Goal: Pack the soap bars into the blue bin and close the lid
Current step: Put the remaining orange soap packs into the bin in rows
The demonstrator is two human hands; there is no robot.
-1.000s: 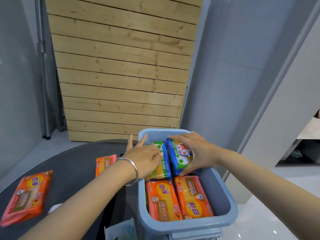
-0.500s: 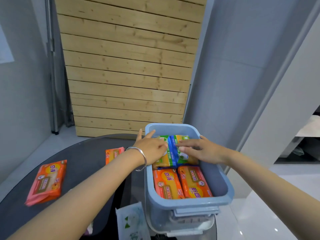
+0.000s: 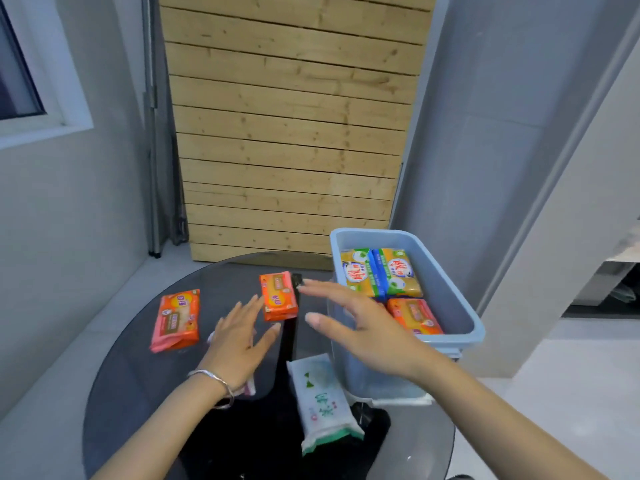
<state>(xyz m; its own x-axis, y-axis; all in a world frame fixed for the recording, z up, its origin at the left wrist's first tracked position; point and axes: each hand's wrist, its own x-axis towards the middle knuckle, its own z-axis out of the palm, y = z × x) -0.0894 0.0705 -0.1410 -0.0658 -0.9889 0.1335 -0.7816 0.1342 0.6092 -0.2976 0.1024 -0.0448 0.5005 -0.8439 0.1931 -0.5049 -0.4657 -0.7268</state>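
Head view: left hand (image 3: pixel 239 341) and right hand (image 3: pixel 363 327) are both spread flat and hold nothing, flanking an orange soap pack (image 3: pixel 278 297) on the dark round table (image 3: pixel 138 375). At right the blue bin (image 3: pixel 450 299) holds four soap packs (image 3: pixel 381 271). A second orange pack (image 3: pixel 176 320) and a white pack (image 3: pixel 323 403) lie on the table.

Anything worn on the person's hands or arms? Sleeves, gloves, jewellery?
No sleeves in view, no gloves. A thin silver bangle circles the wrist of the left hand. The right hand wears nothing visible; no rings show on either.
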